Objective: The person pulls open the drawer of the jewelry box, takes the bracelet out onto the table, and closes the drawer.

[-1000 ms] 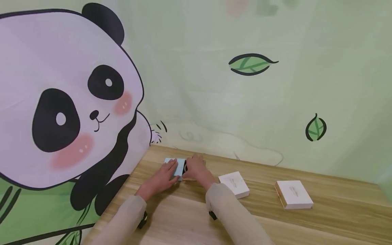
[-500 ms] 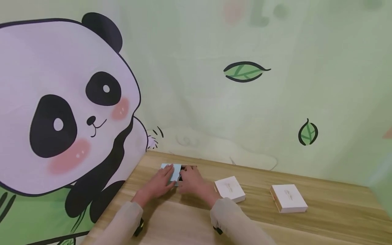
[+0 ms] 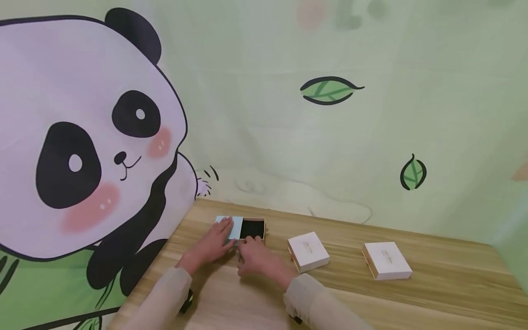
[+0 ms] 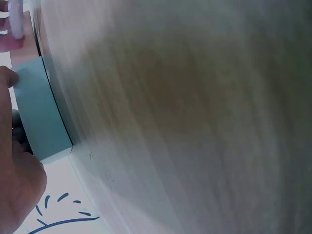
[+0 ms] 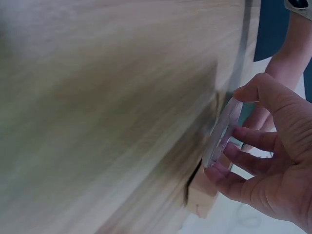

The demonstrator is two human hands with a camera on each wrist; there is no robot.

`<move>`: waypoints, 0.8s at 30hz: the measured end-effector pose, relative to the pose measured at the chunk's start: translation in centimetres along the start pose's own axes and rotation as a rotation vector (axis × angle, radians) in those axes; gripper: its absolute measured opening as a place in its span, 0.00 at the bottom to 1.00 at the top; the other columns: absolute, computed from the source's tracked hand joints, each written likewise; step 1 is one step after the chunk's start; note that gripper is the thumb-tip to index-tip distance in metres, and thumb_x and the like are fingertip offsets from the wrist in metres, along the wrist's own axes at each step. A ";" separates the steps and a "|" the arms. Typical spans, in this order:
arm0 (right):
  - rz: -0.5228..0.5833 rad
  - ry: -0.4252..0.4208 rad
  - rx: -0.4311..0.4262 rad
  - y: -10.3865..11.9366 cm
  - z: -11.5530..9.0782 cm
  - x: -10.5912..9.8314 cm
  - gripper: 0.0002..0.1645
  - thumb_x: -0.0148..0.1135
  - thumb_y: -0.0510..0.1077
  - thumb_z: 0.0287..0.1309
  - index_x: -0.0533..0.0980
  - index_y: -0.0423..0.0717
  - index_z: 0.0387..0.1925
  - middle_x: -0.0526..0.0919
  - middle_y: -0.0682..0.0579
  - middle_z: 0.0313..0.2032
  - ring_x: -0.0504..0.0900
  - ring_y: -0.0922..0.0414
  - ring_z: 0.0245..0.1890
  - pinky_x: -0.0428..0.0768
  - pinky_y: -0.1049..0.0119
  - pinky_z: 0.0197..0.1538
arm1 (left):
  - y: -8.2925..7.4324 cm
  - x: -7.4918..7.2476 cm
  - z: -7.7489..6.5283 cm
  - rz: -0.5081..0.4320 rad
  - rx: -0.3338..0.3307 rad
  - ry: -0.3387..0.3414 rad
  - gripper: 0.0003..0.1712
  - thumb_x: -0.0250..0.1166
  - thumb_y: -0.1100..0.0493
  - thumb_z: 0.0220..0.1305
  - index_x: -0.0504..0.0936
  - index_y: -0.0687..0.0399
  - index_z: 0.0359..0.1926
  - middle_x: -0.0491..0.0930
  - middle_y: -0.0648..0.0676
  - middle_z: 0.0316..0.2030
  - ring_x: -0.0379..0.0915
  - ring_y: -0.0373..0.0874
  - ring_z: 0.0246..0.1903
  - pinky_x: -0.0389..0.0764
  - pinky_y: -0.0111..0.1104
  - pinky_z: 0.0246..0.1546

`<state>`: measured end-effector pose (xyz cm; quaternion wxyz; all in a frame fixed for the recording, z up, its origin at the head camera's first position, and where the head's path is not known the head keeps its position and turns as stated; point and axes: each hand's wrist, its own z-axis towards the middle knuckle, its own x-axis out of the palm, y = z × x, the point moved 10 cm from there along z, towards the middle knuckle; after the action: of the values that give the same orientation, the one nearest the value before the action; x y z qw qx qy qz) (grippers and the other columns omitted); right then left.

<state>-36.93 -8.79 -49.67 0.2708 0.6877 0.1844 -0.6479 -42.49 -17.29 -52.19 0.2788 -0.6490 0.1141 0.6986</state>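
Two bare hands meet at a slim, flat carton on a wood-grained table [image 3: 247, 300], its surface streaked in honey and pale brown. Straight, relaxed fingers of the left hand [image 3: 211, 240] lie across a pale blue sleeve [image 3: 237, 224] of smooth, crisp-edged card, with the thumb along its near edge. From the sleeve's right end sticks a shallow rectangular drawer [image 3: 252, 228], tan-walled and black inside, with a small tab at its far end. The right hand [image 5: 287, 151] pinches a clear disc [image 5: 223, 131] between thumb and fingertips; it is thin, round-edged and glossy like hard plastic, tilted nearly edge-on to the right wrist camera. That disc is above the table, just beside the near wall of the drawer. To the right sit two flat, square-cornered boxes, a nearer white box [image 3: 308, 252] turned slightly and a farther white box [image 3: 387, 261], each with a matte lid, an orange-tan side and printing too small to read. Beige cuffs [image 3: 183, 272] of soft cloth cover the forearms. Behind everything hangs a faintly creased green backdrop [image 3: 255, 91], printed with a rounded panda [image 3: 70, 78] and pointed, black-outlined leaves [image 3: 328, 91].
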 end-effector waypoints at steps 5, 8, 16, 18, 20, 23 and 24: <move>0.033 0.006 0.022 -0.9 -0.1 0.8 0.27 0.74 0.53 0.49 0.77 0.43 0.48 0.78 0.48 0.46 0.75 0.52 0.49 0.72 0.59 0.60 | 0.0 0.0 0.2 -0.008 0.012 -0.006 0.40 0.56 0.49 0.76 0.57 0.75 0.74 0.55 0.71 0.75 0.50 0.65 0.75 0.53 0.56 0.75; 0.038 0.004 0.017 -1.1 -0.2 1.2 0.27 0.75 0.53 0.48 0.78 0.44 0.48 0.78 0.48 0.48 0.76 0.52 0.51 0.71 0.58 0.62 | 0.0 0.1 0.3 -0.005 0.017 -0.004 0.40 0.56 0.50 0.76 0.57 0.75 0.74 0.55 0.71 0.75 0.50 0.65 0.75 0.53 0.56 0.75; 0.009 -0.011 -0.005 -0.6 -0.1 1.3 0.20 0.76 0.53 0.48 0.79 0.47 0.39 0.76 0.48 0.62 0.75 0.48 0.59 0.73 0.58 0.63 | 0.2 0.0 0.2 -0.012 0.011 0.007 0.41 0.55 0.48 0.77 0.56 0.74 0.75 0.54 0.71 0.76 0.49 0.65 0.76 0.52 0.56 0.75; -0.008 -0.023 -0.010 -0.6 -0.1 1.2 0.21 0.77 0.54 0.48 0.80 0.47 0.40 0.76 0.47 0.63 0.74 0.48 0.61 0.71 0.56 0.65 | 0.1 -0.1 0.3 -0.018 0.006 0.002 0.41 0.55 0.48 0.77 0.56 0.74 0.75 0.53 0.71 0.76 0.48 0.65 0.76 0.52 0.56 0.75; -0.024 -0.024 -0.009 -0.6 0.0 1.2 0.23 0.76 0.54 0.49 0.80 0.47 0.42 0.75 0.47 0.64 0.73 0.49 0.63 0.70 0.56 0.67 | 0.2 -0.2 0.3 -0.019 0.001 0.002 0.41 0.55 0.48 0.77 0.55 0.74 0.75 0.53 0.70 0.76 0.48 0.64 0.76 0.52 0.55 0.75; -0.006 -0.016 -0.009 -0.7 0.1 1.5 0.22 0.76 0.53 0.50 0.80 0.47 0.42 0.75 0.46 0.64 0.72 0.48 0.63 0.70 0.56 0.66 | 0.2 -0.1 0.4 -0.015 -0.001 0.011 0.41 0.55 0.48 0.77 0.55 0.74 0.75 0.53 0.70 0.76 0.48 0.65 0.76 0.52 0.55 0.75; -0.001 -0.015 -0.008 -0.7 0.2 1.7 0.21 0.75 0.53 0.50 0.80 0.47 0.42 0.75 0.46 0.64 0.72 0.47 0.63 0.71 0.56 0.66 | 0.3 0.0 0.4 -0.011 -0.003 0.016 0.41 0.54 0.47 0.77 0.55 0.73 0.76 0.53 0.70 0.76 0.47 0.64 0.76 0.52 0.55 0.76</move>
<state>-37.36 -8.49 -51.41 0.2746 0.6814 0.1855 -0.6526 -42.98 -17.32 -52.18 0.2805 -0.6555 0.1117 0.6922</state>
